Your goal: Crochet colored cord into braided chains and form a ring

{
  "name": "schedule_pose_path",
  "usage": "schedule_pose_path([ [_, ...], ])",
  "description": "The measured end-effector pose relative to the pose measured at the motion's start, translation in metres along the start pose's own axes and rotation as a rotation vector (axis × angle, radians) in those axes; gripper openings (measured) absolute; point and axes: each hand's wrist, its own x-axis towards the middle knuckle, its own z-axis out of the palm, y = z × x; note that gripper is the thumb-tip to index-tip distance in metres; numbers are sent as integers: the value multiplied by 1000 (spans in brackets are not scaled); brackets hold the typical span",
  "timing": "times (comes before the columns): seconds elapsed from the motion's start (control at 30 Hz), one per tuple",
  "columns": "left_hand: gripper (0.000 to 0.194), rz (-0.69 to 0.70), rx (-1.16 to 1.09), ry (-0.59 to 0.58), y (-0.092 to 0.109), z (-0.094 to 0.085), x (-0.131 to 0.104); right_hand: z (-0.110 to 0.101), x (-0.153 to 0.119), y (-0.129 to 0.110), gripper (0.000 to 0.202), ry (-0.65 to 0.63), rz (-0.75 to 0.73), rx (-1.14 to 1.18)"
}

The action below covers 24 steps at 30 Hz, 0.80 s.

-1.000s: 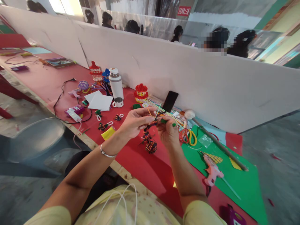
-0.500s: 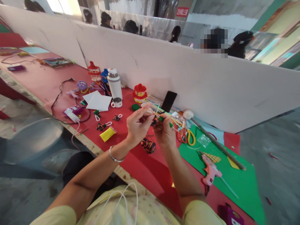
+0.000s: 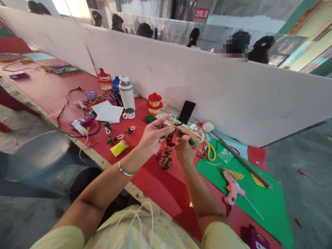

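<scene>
My left hand (image 3: pixel 155 136) pinches a small dark multicoloured yarn piece (image 3: pixel 169 139) between thumb and fingers. Close beside it, my right hand (image 3: pixel 185 147) grips a thin tool with a green handle (image 3: pixel 191 142), its front end at the yarn piece. Both hands are raised above the red table (image 3: pixel 155 186), nearly touching. Below them a ball of dark, orange and green yarn (image 3: pixel 165 162) rests on the table. The fingertips partly hide the yarn piece and the tool's tip.
A white bottle (image 3: pixel 127 95) and its cup (image 3: pixel 129 113) stand at the back left. Behind the hands a black phone (image 3: pixel 187 112) leans on the white partition (image 3: pixel 220 90). Scissors (image 3: pixel 211 152), a pink glue gun (image 3: pixel 233 188) and a stick (image 3: pixel 241 160) lie on the right. Small yarn charms (image 3: pixel 111 140) lie left.
Both hands have shifted slightly to the right, my left wrist turning a little. More of the dark yarn piece now shows between them, and the yarn ball below has turned.
</scene>
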Motion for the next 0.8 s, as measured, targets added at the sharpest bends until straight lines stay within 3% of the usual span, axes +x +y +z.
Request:
schedule_pose_path([
  [0.17,50,-144,-43,-40,14,-10,0,-5,13,1,29,-81,-88,6],
  [0.27,48,-149,-10,-42,20,-14,-1,-9,25,-5,20,-201,-198,16],
  [0.43,48,-105,64,-53,26,-18,-3,-16,38,-18,20,-325,-328,-92],
  [0.67,46,-97,99,-116,28,-28,0,-25,46,-32,20,-449,-328,-169],
  [0.8,42,-201,135,-204,32,-33,3,-33,52,-34,18,-532,-198,-53],
])
